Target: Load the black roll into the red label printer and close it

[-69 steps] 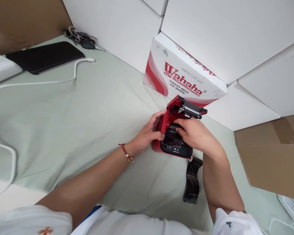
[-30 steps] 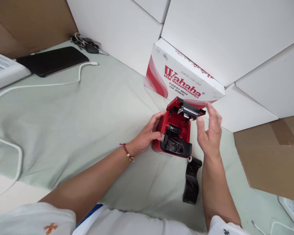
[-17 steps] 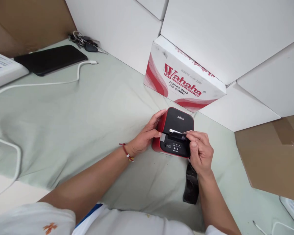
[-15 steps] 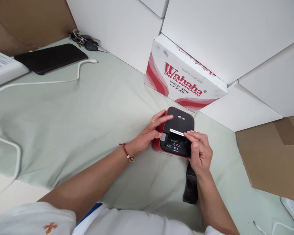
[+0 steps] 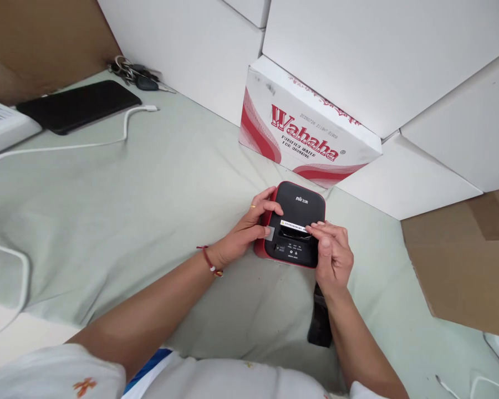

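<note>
A label printer (image 5: 301,194) with a black top and red sides sits on the cloth-covered table. Across the front edge of its black lid runs a white warning strip (image 5: 291,224), above a dark slot and a small button panel. My left hand (image 5: 251,224) grips the left side, its thumb on a grey patch beside the slot and its index finger bent over the lid. With its fingertips on the lid at the strip's right end, my right hand (image 5: 335,252) is closed against the printer's right side; its palm side is partly hidden.
Behind the printer stands a Wahaha water box (image 5: 303,133) against white boxes (image 5: 336,61). A black object (image 5: 319,327) lies by my right forearm. Phone (image 5: 79,105), keys (image 5: 135,75) and a white cable (image 5: 127,122) are at the left; a brown carton (image 5: 461,266) is at the right.
My left index finger has gone from stretched out over the lid to bent. The slot below the strip looks slightly narrower. The view has shifted a little; both hands stay on the printer.
</note>
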A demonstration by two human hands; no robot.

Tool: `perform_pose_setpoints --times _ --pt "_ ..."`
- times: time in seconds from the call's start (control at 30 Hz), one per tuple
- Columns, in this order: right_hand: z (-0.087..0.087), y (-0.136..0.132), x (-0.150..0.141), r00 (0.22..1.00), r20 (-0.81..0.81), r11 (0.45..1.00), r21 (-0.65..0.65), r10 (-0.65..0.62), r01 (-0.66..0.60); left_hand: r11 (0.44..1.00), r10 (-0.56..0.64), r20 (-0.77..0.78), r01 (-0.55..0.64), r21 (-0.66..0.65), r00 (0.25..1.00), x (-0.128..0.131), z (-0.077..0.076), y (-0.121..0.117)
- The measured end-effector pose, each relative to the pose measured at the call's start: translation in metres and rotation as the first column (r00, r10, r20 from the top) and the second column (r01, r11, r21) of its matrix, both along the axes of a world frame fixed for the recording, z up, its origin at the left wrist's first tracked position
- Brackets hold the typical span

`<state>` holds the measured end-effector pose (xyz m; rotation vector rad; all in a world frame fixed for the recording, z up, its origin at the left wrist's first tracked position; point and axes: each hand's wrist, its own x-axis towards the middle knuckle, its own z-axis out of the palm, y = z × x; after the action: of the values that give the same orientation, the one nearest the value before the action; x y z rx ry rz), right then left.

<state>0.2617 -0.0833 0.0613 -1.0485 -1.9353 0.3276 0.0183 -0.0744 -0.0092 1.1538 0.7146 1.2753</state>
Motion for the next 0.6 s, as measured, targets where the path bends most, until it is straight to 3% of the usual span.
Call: perform_pose_setpoints --times 0.13,0.27,0.37,0.6 --pt "0.006 -0.007 0.0 0.996 0.063 0.994 0.095 0.055 -0.061 1.0 -0.013 -0.025 0.013 0.002 1.0 -0.001 0.001 0.002" --pt "0.019 -0.017 -0.002 0.979 0.142 0.968 0.18 0.148 -0.173 0.999 0.014 0.055 -0.012 -0.044 0.998 0.002 0.005 0.003" --pt "0.024 -0.018 -0.005 0.961 0.174 0.947 0.202 0.215 -0.249 0.996 0.047 0.094 -0.04 -0.074 0.995 0.005 0.006 0.003" --pt "0.026 -0.018 -0.007 0.956 0.142 0.939 0.198 0.255 -0.28 0.996 0.046 0.078 -0.04 -0.082 0.996 0.006 0.009 0.002"
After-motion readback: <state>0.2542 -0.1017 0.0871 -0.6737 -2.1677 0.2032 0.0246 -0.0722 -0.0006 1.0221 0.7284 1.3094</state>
